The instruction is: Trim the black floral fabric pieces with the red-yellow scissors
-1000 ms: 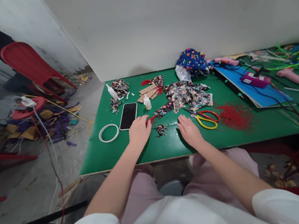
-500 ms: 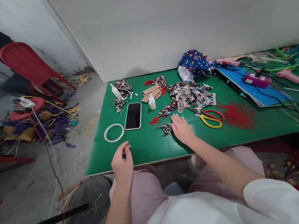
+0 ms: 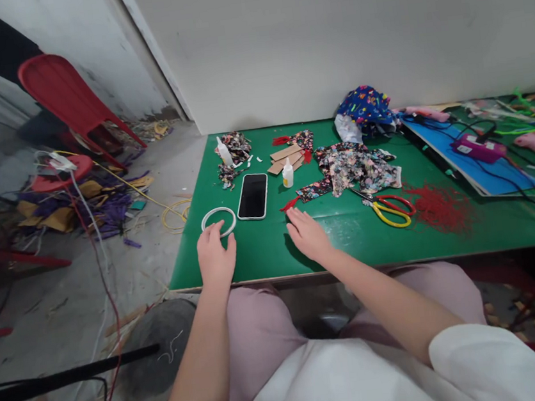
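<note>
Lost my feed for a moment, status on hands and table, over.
Left hand open, fingertips at white ring. Right hand flat on green table, beside red tassel. Phone lies between, untouched.

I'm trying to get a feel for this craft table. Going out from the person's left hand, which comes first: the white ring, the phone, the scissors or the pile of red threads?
From the left hand:
1. White ring, at its fingertips.
2. Phone, just right of the ring.
3. Scissors, beyond the right hand.
4. Red threads, farthest right.
</note>
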Demonstrator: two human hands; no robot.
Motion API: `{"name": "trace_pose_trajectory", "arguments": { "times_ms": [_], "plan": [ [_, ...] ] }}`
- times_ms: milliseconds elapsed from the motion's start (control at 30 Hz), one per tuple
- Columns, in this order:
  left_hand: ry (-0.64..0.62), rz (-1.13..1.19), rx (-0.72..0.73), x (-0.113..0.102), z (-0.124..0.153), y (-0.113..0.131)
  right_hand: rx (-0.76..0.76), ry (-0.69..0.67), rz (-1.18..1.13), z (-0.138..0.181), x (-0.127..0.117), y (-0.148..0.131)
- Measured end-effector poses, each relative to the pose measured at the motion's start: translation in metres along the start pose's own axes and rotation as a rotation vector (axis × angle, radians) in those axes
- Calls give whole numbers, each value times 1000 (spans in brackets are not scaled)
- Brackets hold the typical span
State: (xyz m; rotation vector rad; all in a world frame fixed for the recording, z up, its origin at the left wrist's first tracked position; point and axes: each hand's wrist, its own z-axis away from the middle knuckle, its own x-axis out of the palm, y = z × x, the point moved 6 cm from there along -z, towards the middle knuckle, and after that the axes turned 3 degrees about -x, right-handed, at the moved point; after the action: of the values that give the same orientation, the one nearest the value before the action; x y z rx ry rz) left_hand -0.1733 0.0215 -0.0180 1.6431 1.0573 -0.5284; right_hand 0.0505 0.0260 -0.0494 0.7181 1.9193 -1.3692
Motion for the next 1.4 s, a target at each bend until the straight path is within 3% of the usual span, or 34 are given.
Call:
{"name": "trace_pose_trajectory", "arguments": {
  "times_ms": [100,333,500,567,633,767,833,900,1033,1100,1167,1300,1400],
  "plan": [
    [20,-9,-3,0,8,-6,-24,-28,-17,5,5,-13],
    [21,-61,5,5,11,-22,122,83,71,18,-18,20],
    [8,-84,34,11,9,-26,-6,22,55,15,14,-28],
    [14,-83,38,11,9,-27,-38,15,43,11,16,-38],
    [21,-77,37,10,10,-28,-4,58,52,11,0,-27],
    [23,-51,35,6,10,-32,197,216,126,26,-58,35],
    [20,-38,30,5,10,-34,253,233,153,35,-69,53],
    [20,-29,24,4,10,-34,232,193,153,37,-57,48],
    [37,-18,14,3,12,-34,91,98,89,22,-3,-8],
    [53,-10,10,2,12,-34,32,60,44,14,12,-30],
    [70,2,7,0,14,-35,26,55,11,12,10,-34],
    [128,46,-15,-6,16,-40,169,139,19,21,-18,-4],
    [217,84,-64,-14,19,-47,194,108,45,24,-12,-2]
  ]
}}
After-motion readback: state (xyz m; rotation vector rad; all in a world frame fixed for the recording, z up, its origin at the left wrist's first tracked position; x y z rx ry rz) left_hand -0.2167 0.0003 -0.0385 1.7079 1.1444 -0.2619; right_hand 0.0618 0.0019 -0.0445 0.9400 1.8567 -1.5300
